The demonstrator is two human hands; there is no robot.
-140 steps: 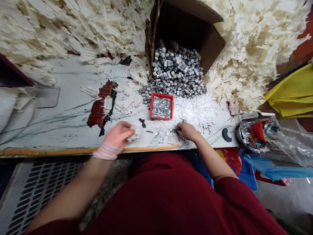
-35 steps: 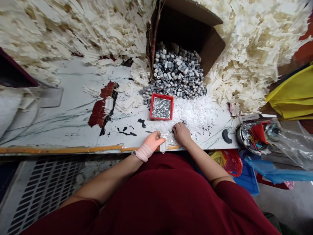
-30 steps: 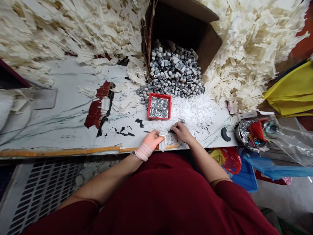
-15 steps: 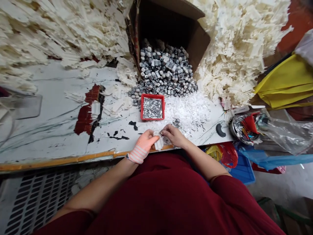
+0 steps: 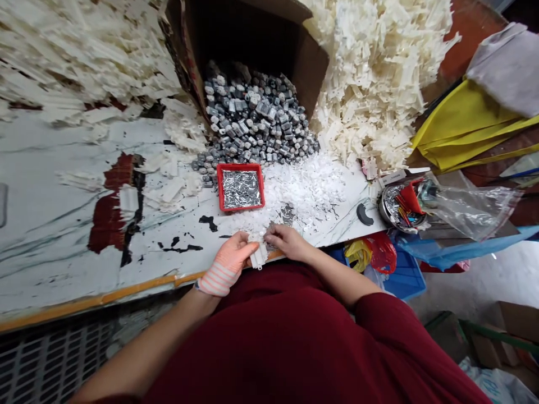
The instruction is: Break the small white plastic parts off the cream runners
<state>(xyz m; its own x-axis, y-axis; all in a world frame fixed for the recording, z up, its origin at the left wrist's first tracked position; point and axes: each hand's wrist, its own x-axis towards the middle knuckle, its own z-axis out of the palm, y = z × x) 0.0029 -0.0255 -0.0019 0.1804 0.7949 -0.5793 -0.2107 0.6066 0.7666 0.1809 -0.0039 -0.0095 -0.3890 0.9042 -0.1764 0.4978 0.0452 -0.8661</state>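
My left hand (image 5: 231, 257), in an orange-pink glove with a striped cuff, grips a small white plastic part (image 5: 258, 255) at the table's front edge. My right hand (image 5: 284, 242), bare, has its fingers pinched against the same part from the right; whatever small piece it may hold is hidden. Just beyond my hands stands a red tray (image 5: 240, 188) full of small shiny metal pins. Small white plastic bits (image 5: 309, 185) are scattered to the right of the tray.
An open cardboard box (image 5: 248, 33) spills grey metal pieces (image 5: 256, 123) onto the worn marble-pattern table (image 5: 54, 224). Heaps of cream plastic parts (image 5: 374, 73) rise on both sides. A metal bowl with tools (image 5: 398, 205) and a plastic bag (image 5: 467, 205) sit at the right.
My left hand came in from the left with the white part to meet the right hand at the table edge. The camera has since swung rightward; the hands stay together.
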